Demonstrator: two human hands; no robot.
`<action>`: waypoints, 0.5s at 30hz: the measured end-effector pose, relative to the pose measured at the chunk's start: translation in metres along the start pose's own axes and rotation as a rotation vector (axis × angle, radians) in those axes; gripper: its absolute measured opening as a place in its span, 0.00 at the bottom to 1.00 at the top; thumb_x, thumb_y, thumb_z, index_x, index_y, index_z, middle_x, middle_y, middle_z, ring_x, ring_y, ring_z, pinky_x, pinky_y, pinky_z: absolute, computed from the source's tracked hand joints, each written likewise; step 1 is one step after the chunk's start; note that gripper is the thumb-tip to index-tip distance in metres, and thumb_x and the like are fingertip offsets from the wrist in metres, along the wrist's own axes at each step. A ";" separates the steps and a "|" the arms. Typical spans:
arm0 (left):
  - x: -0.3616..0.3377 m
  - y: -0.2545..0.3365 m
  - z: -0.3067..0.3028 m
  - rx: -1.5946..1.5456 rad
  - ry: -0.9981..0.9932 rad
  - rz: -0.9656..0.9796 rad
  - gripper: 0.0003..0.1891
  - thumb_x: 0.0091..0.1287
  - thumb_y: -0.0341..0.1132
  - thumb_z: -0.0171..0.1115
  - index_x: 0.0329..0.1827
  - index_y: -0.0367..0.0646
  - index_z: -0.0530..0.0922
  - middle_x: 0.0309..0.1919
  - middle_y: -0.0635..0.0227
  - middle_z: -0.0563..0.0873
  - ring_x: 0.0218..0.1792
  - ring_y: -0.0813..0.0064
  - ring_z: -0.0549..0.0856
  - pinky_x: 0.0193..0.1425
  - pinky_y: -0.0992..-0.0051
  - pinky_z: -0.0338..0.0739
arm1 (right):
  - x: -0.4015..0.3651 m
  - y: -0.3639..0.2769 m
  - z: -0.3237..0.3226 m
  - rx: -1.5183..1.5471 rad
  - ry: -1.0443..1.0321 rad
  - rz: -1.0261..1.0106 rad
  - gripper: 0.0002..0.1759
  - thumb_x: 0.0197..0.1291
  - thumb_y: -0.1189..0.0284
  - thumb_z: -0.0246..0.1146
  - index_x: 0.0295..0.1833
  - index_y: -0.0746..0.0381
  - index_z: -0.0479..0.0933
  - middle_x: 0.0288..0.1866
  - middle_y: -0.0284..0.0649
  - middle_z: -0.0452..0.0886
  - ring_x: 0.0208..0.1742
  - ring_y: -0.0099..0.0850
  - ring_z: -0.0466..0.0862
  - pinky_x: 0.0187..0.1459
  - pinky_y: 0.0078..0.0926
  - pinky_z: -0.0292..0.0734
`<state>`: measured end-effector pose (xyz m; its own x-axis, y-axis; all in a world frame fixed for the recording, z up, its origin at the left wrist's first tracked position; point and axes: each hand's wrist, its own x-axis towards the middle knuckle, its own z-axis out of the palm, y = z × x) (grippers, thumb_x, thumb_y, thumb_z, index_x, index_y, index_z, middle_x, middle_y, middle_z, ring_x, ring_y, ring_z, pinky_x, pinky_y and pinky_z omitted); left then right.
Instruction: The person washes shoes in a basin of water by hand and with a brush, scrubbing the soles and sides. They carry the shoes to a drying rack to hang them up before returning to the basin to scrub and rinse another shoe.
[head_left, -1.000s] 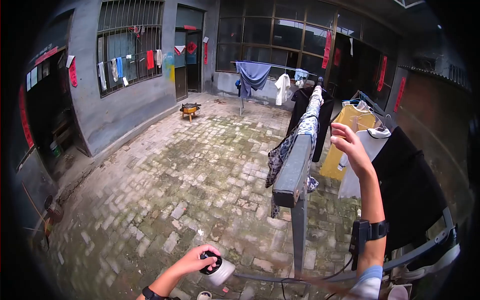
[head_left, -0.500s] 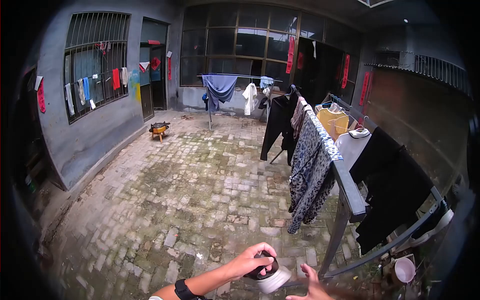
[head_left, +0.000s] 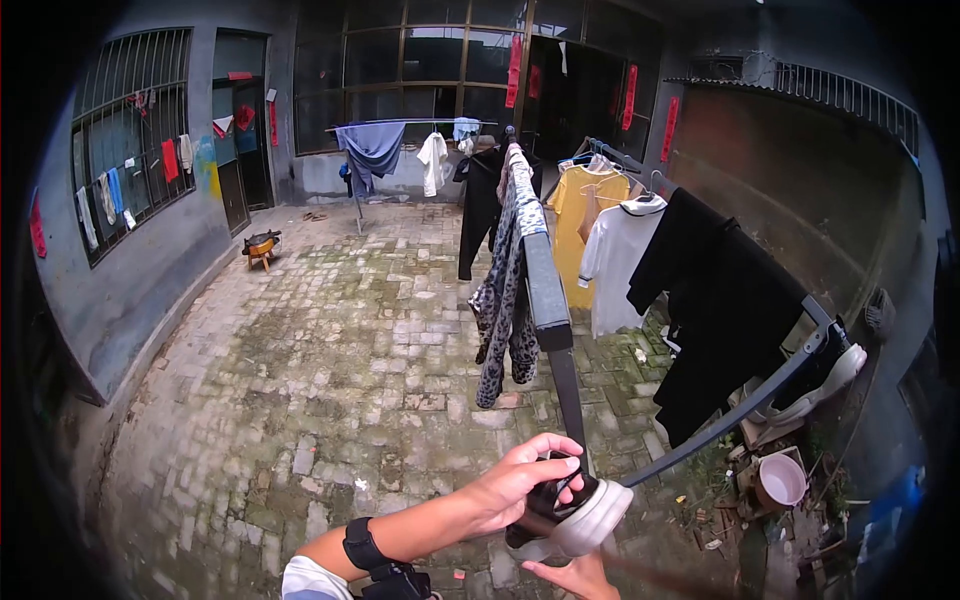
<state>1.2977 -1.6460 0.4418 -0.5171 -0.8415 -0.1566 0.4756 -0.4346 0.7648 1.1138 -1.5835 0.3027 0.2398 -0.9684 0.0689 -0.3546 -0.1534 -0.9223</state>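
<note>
My left hand (head_left: 535, 480), with a black strap on its wrist, grips a black shoe (head_left: 545, 515) with a thick white sole. Its thumb and fingers curl over the dark upper, and the sole faces right. My right hand (head_left: 580, 578) reaches up from the bottom edge against the underside of the shoe, thumb pointing left. Most of its fingers are hidden behind the sole. Just beyond the shoe stands a metal clothes rack (head_left: 550, 290), its near leg running down behind my left hand.
Leopard-print trousers (head_left: 508, 340), a yellow top (head_left: 573, 215), a white shirt (head_left: 612, 255) and black clothes (head_left: 725, 310) hang on the rack. At right, another shoe (head_left: 835, 385) sits by the curved bar above a pink basin (head_left: 782, 482). A small stool (head_left: 261, 248) stands on the brick paving.
The view has swung right. My left hand has raised the shoe and turned its sole rightward. My right hand, apart and open before, has come in under the shoe.
</note>
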 end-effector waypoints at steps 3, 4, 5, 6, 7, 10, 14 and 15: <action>-0.004 0.018 0.028 0.198 -0.094 0.123 0.17 0.68 0.36 0.51 0.58 0.43 0.63 0.37 0.65 0.80 0.34 0.81 0.79 0.40 0.81 0.74 | 0.003 -0.010 -0.026 0.033 0.036 -0.261 0.60 0.33 0.62 0.77 0.65 0.72 0.44 0.61 0.53 0.57 0.60 0.40 0.65 0.59 0.37 0.62; -0.006 0.025 0.036 0.319 -0.119 0.212 0.19 0.69 0.36 0.50 0.60 0.43 0.61 0.38 0.64 0.81 0.35 0.81 0.79 0.42 0.80 0.74 | 0.003 -0.008 -0.034 0.047 0.033 -0.209 0.67 0.29 0.60 0.79 0.66 0.72 0.39 0.63 0.54 0.53 0.63 0.41 0.62 0.61 0.38 0.60; -0.013 0.034 0.040 0.424 -0.108 0.235 0.20 0.71 0.37 0.45 0.64 0.45 0.58 0.42 0.60 0.79 0.42 0.78 0.78 0.49 0.76 0.72 | 0.003 -0.014 -0.040 0.043 0.035 -0.210 0.67 0.29 0.60 0.79 0.66 0.72 0.39 0.63 0.53 0.53 0.63 0.41 0.62 0.61 0.38 0.60; -0.015 0.037 0.037 0.554 -0.089 0.337 0.21 0.71 0.36 0.45 0.65 0.43 0.58 0.44 0.60 0.79 0.45 0.77 0.78 0.51 0.76 0.71 | 0.003 -0.023 -0.046 0.038 0.039 -0.217 0.67 0.29 0.60 0.79 0.66 0.72 0.40 0.62 0.53 0.54 0.63 0.41 0.62 0.61 0.37 0.60; -0.020 0.040 0.035 0.553 -0.078 0.398 0.22 0.70 0.36 0.46 0.65 0.41 0.57 0.45 0.60 0.79 0.45 0.76 0.78 0.52 0.76 0.71 | 0.003 -0.031 -0.051 0.035 0.046 -0.219 0.67 0.29 0.60 0.79 0.66 0.72 0.40 0.62 0.53 0.54 0.63 0.41 0.62 0.61 0.37 0.60; -0.038 0.051 0.035 0.574 0.042 0.578 0.23 0.69 0.35 0.48 0.64 0.36 0.58 0.45 0.58 0.79 0.45 0.73 0.79 0.51 0.75 0.72 | 0.004 -0.062 -0.060 0.045 0.097 -0.170 0.66 0.28 0.59 0.79 0.65 0.72 0.41 0.60 0.51 0.55 0.62 0.41 0.63 0.59 0.37 0.62; -0.040 0.050 -0.002 0.595 0.186 0.620 0.20 0.68 0.35 0.49 0.60 0.36 0.63 0.44 0.59 0.79 0.43 0.73 0.80 0.51 0.74 0.73 | 0.012 -0.101 -0.063 0.014 0.194 -0.325 0.65 0.27 0.59 0.80 0.65 0.70 0.43 0.58 0.49 0.53 0.60 0.40 0.64 0.58 0.38 0.65; -0.040 0.050 -0.012 0.578 0.212 0.618 0.19 0.67 0.34 0.50 0.59 0.36 0.65 0.43 0.60 0.79 0.42 0.74 0.80 0.51 0.74 0.73 | 0.012 -0.107 -0.062 -0.050 0.186 -0.320 0.66 0.27 0.62 0.80 0.66 0.68 0.41 0.59 0.49 0.56 0.62 0.40 0.64 0.60 0.38 0.62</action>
<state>1.3508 -1.6385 0.4789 -0.1154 -0.9396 0.3224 0.1619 0.3024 0.9393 1.0982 -1.5911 0.4258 0.1793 -0.8882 0.4230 -0.3328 -0.4593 -0.8236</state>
